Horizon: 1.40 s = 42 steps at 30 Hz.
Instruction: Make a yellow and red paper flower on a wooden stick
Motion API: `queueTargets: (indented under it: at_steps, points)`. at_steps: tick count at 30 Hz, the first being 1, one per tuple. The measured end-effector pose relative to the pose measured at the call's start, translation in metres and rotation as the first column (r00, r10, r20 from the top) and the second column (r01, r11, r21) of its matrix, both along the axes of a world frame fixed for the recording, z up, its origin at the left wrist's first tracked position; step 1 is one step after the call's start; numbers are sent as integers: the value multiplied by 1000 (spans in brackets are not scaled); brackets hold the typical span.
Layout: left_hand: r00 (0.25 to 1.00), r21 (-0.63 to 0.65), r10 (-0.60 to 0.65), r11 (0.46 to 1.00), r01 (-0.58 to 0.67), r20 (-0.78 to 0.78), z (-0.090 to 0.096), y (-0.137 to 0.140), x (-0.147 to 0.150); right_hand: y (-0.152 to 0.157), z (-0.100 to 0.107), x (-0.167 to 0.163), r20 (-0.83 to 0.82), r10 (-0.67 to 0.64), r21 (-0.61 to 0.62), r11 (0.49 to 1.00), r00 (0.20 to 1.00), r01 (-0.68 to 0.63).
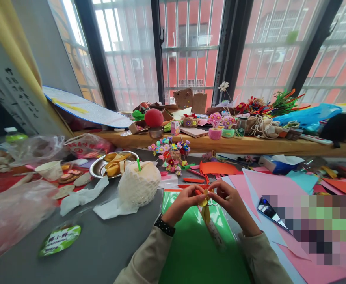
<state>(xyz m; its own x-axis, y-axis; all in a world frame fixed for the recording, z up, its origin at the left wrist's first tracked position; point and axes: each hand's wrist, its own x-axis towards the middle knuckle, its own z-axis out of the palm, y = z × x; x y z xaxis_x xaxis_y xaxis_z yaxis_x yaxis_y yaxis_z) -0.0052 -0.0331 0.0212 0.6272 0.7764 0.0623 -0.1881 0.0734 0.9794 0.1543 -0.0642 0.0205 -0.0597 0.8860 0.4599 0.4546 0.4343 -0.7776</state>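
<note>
My left hand (pixel 181 202) and my right hand (pixel 228 198) meet above a glossy green sheet (pixel 187 248). Between their fingertips is a small yellow folded piece (pixel 205 213), pinched from both sides. Whether it is paper or ribbon I cannot tell. Its tail hangs down toward a pale speckled strip (pixel 216 234); I cannot tell whether the two are joined. Just beyond the fingers lie orange-red strips (pixel 193 180). A dark dotted band circles my left wrist.
Left of the hands stand a coconut in white netting (pixel 139 184) with a green straw and a metal bowl (pixel 94 167) of banana peels. Crocheted flowers (pixel 173 152) stand behind. Pink paper sheets (pixel 279 183) and a phone (pixel 272 213) lie to the right. A wooden sill (pixel 250 145) runs behind.
</note>
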Motion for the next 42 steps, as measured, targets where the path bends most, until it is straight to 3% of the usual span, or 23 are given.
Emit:
queueTargets:
  at_steps: [15,25,35,42]
  points:
    - [996,-61,-84,995,82,-34,-1,0,-3,0,-1,6,116,76,-103,993,990,-64]
    - [990,-72,-105,993,98,-89,-9,5,-5,-1,0,4,199,81,-83,994,977,-66]
    - [968,-194,-244,954,229,-56,-14,9,-6,2,-8,6,175,182,-235,962,968,-138]
    - [954,-157,-292,947,279,-69,-19,12,-7,3,-7,6,155,238,-322,930,959,-178]
